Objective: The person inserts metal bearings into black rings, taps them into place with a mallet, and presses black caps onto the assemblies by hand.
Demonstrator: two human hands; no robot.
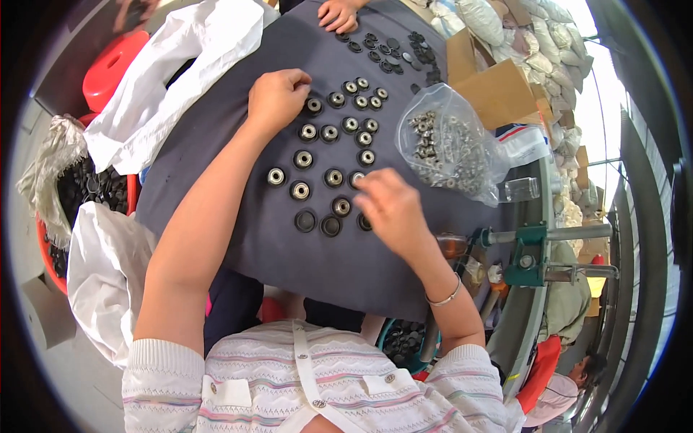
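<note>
Rows of black round caps lie across the grey cloth, most with a small silver bearing seated in them. My left hand rests at the far side of the cloth with curled fingers, beside a filled cap; anything inside its grip is hidden. My right hand, slightly blurred, has its fingertips pinched at a metal bearing in a cap. Partly under that hand is another cap. To its left are two black caps without bearings, one an unfilled cap at the row's left end.
A clear plastic bag of loose bearings lies on the right, near a cardboard box. Another person's hand is by several black caps at the far edge. A green clamp sits at the right edge.
</note>
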